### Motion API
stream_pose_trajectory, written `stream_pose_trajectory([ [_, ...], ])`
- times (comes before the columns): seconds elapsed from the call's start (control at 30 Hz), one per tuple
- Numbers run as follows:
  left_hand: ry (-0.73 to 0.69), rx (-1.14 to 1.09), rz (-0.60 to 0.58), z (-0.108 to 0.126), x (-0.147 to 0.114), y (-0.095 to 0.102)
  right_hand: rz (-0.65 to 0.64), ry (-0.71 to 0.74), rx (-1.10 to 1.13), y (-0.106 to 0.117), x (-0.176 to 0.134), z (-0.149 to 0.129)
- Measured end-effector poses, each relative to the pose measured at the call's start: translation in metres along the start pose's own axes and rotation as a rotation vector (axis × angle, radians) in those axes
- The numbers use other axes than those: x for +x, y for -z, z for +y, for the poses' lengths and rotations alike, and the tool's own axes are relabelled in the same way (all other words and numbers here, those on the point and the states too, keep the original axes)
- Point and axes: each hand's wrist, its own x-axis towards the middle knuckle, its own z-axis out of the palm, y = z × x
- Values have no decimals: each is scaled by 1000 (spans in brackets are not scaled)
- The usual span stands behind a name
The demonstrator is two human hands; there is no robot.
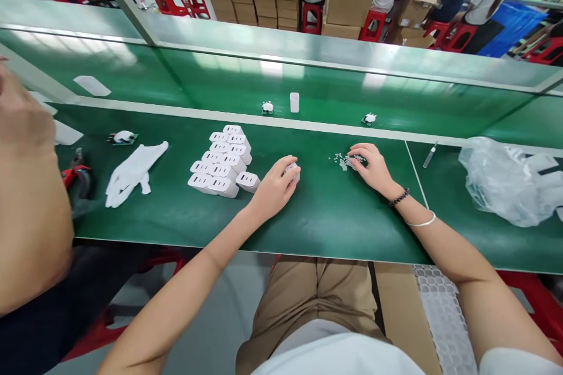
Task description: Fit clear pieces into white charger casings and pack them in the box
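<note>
My left hand (276,187) is closed around a white charger block (292,171), whose end shows between the fingers and thumb. Just left of it, a single white charger (248,181) lies beside a cluster of similar white chargers (220,162) with dark port slots, set close together in rows. My right hand (373,170) rests at a small heap of tiny clear pieces (341,162). Its thumb and fingers are apart over the heap, and some pieces lie beneath them. Whether a piece touches the fingertips is too small to tell.
A white glove (134,176), red-handled pliers (77,173) and a circuit board (123,137) lie left, near another person's arm (30,187). Along the back stand a white housing (294,102) and small boards (369,119). A plastic bag (505,181) and a pen-like tool (430,155) are right.
</note>
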Motion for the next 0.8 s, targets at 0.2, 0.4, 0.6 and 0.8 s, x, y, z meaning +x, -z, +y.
stream_pose_trajectory([
  [0.2, 144, -271, 39, -40, 38, -24, -128, -83, -6, -25, 36, 3],
  [0.4, 298, -558, 85, -58, 56, -25, -173, -111, -37, -29, 58, -5],
  [0.6, 418, -930, 152, -69, 56, -21, -183, -109, 42, -25, 49, -11],
  [0.8, 451, -1033, 216, -57, 53, -27, -164, -64, -51, -31, 27, -11],
])
